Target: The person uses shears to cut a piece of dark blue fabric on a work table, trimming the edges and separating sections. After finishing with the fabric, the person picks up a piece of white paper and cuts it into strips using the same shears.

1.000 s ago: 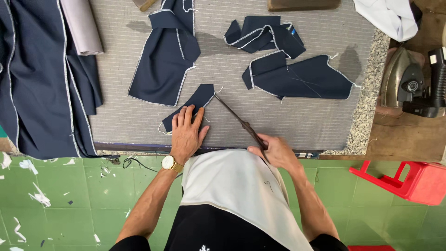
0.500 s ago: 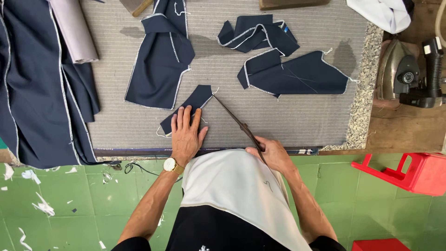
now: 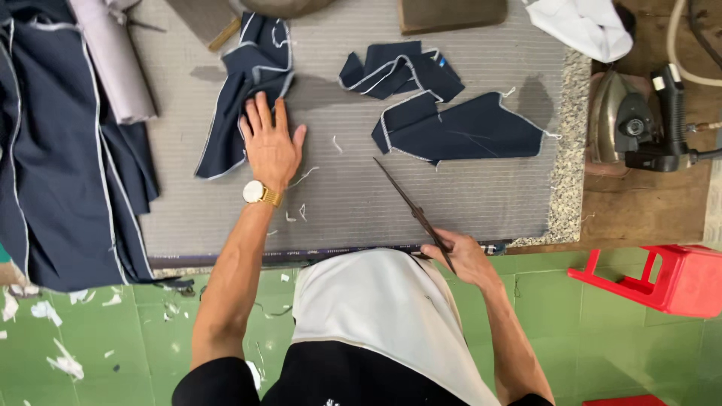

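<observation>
My left hand point(image 3: 269, 144), with a gold wristwatch, lies flat with fingers spread on a navy fabric piece with white edging point(image 3: 241, 105) on the grey padded table point(image 3: 481, 195). My right hand point(image 3: 459, 256) grips the handles of long dark scissors point(image 3: 410, 207) at the table's front edge; the blades are together and point up and left over bare table. Two more navy pieces lie apart from both hands: one at centre back point(image 3: 398, 68), one to the right point(image 3: 466, 131).
A large navy cloth point(image 3: 60, 173) and a pale roll point(image 3: 113, 64) hang at the left. An iron point(image 3: 639, 120) sits on a wooden stand at right, a red plastic stool point(image 3: 669, 278) below it. White cloth point(image 3: 587, 26) lies at back right. Scraps litter the green floor.
My left hand moved up and left from the small navy piece onto the larger piece. That small piece is no longer visible. The scissors drew back from it, still held in my right hand.
</observation>
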